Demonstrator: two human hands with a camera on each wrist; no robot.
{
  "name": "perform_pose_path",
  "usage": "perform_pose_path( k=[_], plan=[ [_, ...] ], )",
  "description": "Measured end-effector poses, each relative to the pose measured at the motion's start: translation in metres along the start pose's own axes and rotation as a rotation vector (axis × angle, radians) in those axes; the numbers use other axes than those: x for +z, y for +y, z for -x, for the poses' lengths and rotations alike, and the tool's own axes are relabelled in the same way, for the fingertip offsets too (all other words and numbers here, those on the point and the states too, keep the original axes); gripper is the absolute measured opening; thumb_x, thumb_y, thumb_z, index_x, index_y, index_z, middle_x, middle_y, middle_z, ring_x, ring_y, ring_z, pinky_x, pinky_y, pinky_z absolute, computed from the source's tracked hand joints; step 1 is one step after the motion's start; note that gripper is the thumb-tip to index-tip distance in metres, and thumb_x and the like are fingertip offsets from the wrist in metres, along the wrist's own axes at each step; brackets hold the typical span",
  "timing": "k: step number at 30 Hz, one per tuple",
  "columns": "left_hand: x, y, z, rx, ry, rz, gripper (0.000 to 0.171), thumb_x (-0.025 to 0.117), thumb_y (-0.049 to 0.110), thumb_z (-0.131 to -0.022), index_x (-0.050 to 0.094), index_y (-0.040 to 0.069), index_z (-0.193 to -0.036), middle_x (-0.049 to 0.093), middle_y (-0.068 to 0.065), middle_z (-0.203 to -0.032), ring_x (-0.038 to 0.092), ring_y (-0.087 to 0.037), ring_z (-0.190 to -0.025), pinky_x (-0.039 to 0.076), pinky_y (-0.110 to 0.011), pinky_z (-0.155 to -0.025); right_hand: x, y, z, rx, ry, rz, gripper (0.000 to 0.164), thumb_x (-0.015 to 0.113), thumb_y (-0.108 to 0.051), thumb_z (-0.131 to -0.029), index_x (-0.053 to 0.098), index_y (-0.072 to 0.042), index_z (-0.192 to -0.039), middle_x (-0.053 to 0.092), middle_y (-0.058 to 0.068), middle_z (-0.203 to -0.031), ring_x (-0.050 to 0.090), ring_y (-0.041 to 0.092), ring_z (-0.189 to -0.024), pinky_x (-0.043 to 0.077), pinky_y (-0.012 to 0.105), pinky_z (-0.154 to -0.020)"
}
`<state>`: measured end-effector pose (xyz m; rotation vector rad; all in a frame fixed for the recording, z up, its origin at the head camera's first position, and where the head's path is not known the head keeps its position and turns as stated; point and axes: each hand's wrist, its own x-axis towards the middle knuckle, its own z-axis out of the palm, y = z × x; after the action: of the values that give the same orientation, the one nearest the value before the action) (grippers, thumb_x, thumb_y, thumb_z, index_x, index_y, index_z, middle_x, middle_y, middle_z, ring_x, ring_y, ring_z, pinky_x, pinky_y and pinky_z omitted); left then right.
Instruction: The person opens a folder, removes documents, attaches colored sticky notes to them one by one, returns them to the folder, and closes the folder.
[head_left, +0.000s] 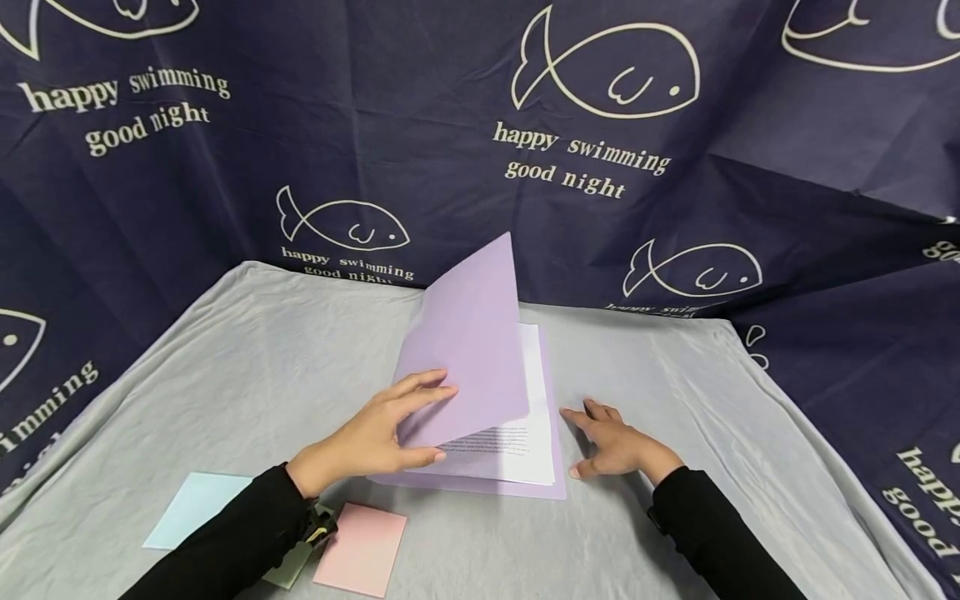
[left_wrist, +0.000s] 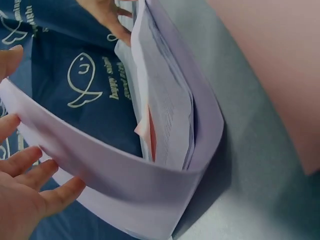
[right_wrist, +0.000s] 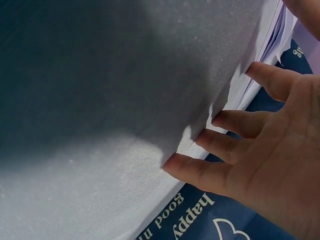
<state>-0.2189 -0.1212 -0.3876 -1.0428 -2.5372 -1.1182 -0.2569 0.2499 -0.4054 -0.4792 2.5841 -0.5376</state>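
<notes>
A lavender paper folder (head_left: 465, 350) lies on the table with its front cover raised and bent. Inside are white printed sheets (head_left: 534, 450), and a small pinkish-orange piece (left_wrist: 152, 132) sticks out among the papers in the left wrist view. My left hand (head_left: 382, 425) presses the outside of the cover with spread, nearly straight fingers (left_wrist: 62, 195); its thumb is by the cover's lower edge. To the right of the folder, my right hand (head_left: 618, 442) rests its fingertips on the cloth, fingers spread and holding nothing.
A pink square pad (head_left: 362, 550) lies in front of the folder. Left of it are a light blue square (head_left: 198, 504) and a green one (head_left: 288, 571), partly under my left sleeve. A grey cloth covers the table; a dark blue fish-print curtain (head_left: 450, 150) hangs behind.
</notes>
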Motion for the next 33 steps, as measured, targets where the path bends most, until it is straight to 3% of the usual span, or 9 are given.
perform_pose_path(
  k=[7, 16, 33],
  plan=[
    [0.010, 0.004, -0.005, 0.040, -0.057, -0.080, 0.064, 0.085, 0.023, -0.078, 0.064, 0.008, -0.137, 0.055, -0.018, -0.147, 0.054, -0.038, -0.135, 0.045, -0.057, -0.109, -0.001, 0.001, 0.000, -0.010, -0.003, -0.007, 0.092, 0.083, -0.025, -0.078, 0.038, -0.005, -0.156, 0.012, 0.036, -0.163, 0.011, 0.059, -0.149, 0.026, 0.077, -0.109],
    [0.023, 0.006, -0.011, 0.119, -0.181, -0.209, 0.050, 0.080, 0.022, -0.081, 0.069, 0.008, -0.128, 0.061, -0.018, -0.140, 0.057, -0.036, -0.131, 0.047, -0.051, -0.108, -0.002, 0.002, 0.000, -0.015, -0.010, -0.002, 0.092, 0.083, -0.027, -0.079, 0.037, -0.005, -0.156, 0.012, 0.037, -0.163, 0.011, 0.059, -0.148, 0.025, 0.078, -0.108],
    [0.042, 0.010, -0.016, 0.090, -0.355, -0.308, 0.047, 0.076, 0.021, -0.083, 0.070, 0.008, -0.128, 0.061, -0.018, -0.138, 0.056, -0.036, -0.132, 0.047, -0.056, -0.104, -0.001, 0.003, -0.001, -0.001, -0.014, 0.002, 0.092, 0.084, -0.026, -0.079, 0.037, -0.007, -0.157, 0.011, 0.036, -0.164, 0.011, 0.058, -0.149, 0.025, 0.077, -0.109]
  ],
)
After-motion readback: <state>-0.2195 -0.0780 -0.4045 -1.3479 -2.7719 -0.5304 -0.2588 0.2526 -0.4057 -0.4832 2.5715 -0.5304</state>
